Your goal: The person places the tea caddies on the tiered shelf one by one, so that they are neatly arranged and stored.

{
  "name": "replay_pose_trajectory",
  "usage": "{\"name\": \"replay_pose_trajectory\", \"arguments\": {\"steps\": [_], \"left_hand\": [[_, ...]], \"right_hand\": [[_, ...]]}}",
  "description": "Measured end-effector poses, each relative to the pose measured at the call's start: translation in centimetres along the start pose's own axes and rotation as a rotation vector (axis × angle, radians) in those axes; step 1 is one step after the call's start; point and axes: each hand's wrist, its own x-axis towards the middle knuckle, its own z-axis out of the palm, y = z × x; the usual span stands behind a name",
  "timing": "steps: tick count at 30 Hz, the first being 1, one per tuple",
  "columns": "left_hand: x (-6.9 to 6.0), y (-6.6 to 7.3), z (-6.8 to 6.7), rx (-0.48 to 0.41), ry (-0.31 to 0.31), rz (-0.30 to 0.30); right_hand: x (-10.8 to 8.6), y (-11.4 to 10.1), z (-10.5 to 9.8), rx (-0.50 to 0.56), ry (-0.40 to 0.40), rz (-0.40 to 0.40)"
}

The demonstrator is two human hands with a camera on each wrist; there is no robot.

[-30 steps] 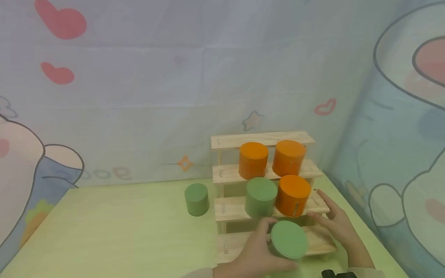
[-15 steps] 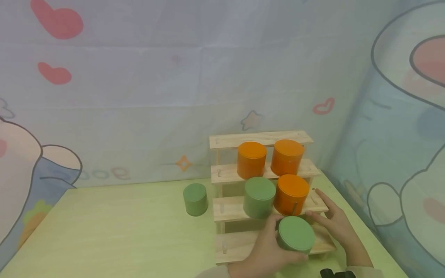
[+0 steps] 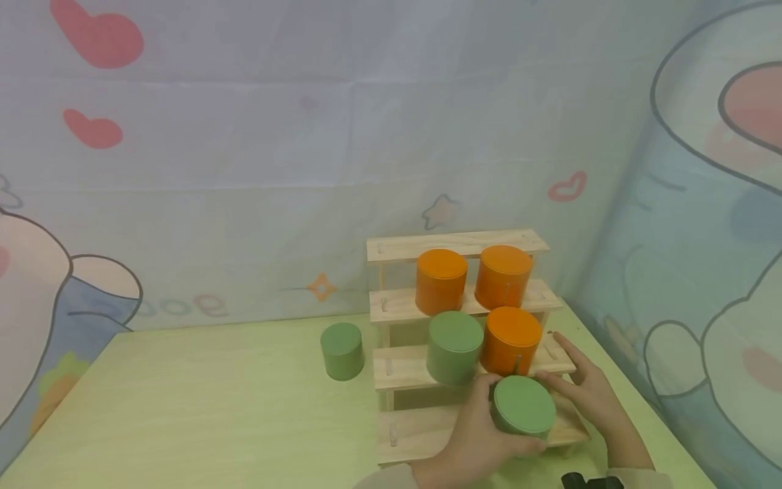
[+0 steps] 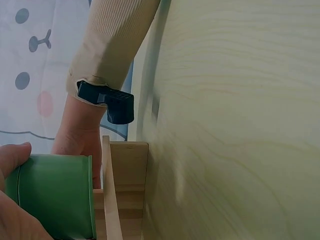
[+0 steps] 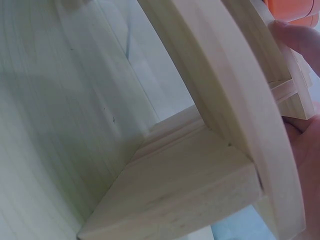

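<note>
My left hand (image 3: 470,438) grips a round green tin (image 3: 524,406) by its side, over the right part of the wooden rack's (image 3: 412,435) lowest shelf. In the left wrist view, the green tin (image 4: 55,195) is upright relative to the shelf board (image 4: 111,200); whether its base touches, I cannot tell. My right hand (image 3: 589,390) holds the right end of the shelf above, thumb along its front edge. An orange tin (image 3: 512,339) and another green tin (image 3: 455,348) stand on that shelf. Two orange tins, left (image 3: 441,282) and right (image 3: 504,277), stand one step higher.
A smaller green tin (image 3: 342,351) stands on the pale table (image 3: 214,401), left of the rack. The rack's top shelf (image 3: 458,244) is near a printed cloth backdrop (image 3: 244,170). Another cloth (image 3: 696,272) hangs along the right side.
My left hand has carried the green tin rightward and slightly farther back over the lowest shelf. The right hand keeps its hold on the rack.
</note>
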Motion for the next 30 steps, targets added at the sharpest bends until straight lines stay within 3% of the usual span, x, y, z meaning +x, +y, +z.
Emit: {"name": "replay_pose_trajectory", "arguments": {"steps": [30], "left_hand": [[0.66, -0.58, 0.96, 0.05, 0.035, 0.037]], "right_hand": [[0.0, 0.21, 0.06, 0.0, 0.005, -0.015]]}}
